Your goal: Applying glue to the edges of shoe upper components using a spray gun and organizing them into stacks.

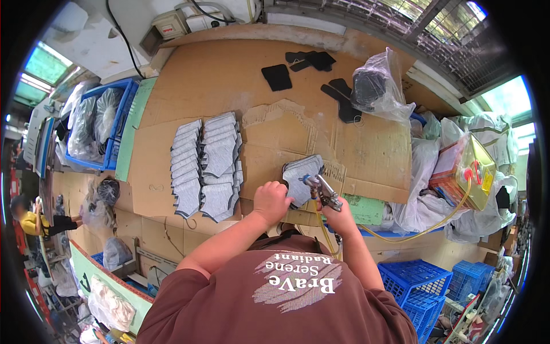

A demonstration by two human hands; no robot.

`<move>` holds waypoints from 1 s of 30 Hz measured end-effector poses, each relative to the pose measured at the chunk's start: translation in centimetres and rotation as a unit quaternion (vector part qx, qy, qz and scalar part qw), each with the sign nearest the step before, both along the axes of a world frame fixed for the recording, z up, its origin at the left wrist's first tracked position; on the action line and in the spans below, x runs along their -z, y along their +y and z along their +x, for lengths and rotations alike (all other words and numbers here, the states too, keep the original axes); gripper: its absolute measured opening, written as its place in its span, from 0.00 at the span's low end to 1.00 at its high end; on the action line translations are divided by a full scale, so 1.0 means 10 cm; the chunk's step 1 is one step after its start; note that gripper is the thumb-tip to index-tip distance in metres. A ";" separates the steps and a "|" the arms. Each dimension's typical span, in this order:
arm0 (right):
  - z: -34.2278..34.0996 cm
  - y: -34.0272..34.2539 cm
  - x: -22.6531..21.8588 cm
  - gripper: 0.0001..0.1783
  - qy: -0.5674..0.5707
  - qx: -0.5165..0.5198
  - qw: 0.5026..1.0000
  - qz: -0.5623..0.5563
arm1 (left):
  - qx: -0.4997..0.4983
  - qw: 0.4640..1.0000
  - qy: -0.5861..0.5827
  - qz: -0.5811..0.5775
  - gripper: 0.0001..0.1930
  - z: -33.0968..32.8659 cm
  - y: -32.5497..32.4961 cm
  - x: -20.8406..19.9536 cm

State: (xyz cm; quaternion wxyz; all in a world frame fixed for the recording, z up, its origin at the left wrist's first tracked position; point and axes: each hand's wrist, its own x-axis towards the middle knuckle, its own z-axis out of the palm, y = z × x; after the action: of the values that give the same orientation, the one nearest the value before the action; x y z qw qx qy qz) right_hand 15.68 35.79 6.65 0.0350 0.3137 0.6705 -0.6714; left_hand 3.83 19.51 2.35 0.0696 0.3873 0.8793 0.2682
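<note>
My right hand (339, 217) is wrapped round the grip of a metal spray gun (325, 194). The gun's nozzle end points over a small pile of grey fabric pieces (302, 176) at the front edge of the table. My left hand (272, 200) rests at the left side of that pile, its fingers curled, and what they hold, if anything, is hidden. Further left lie two long overlapping rows of the same grey pieces (217, 155). A yellow hose (401, 235) runs between the gun and a metal can (470, 169) on the right.
Cardboard (200, 74) covers the table. Black cut pieces (277, 77) and a bagged black bundle (369, 86) lie at the back. A blue crate with plastic bags (129, 109) stands left; stacked blue crates (412, 281) stand on the floor at right. Another person (34, 222) is far left.
</note>
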 end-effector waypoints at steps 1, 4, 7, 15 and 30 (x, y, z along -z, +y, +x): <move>0.01 0.02 0.01 0.10 0.007 0.014 1.000 0.006 | -0.002 1.000 -0.001 -0.001 0.12 0.00 0.00 -0.01; 0.04 0.09 -0.07 0.11 0.000 0.033 0.999 0.020 | 0.000 1.000 -0.010 -0.005 0.12 0.00 -0.01 -0.02; 0.09 0.16 -0.07 0.10 -0.007 0.057 0.998 0.016 | -0.005 0.999 -0.046 -0.019 0.14 -0.02 -0.01 -0.08; 0.15 0.16 -0.30 0.16 -0.010 0.034 0.999 0.012 | -0.140 0.959 -0.195 0.154 0.12 -0.26 0.07 0.20; 0.17 0.07 -0.25 0.11 -0.016 -0.053 0.995 0.079 | -0.274 0.831 -0.421 0.237 0.04 -1.23 -0.98 0.19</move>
State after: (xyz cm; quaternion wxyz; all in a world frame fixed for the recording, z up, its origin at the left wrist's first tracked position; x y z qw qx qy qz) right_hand 17.33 36.53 9.14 0.0564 0.2898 0.7367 -0.6084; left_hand -8.51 9.72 0.50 0.2627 -0.0158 0.7443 0.6138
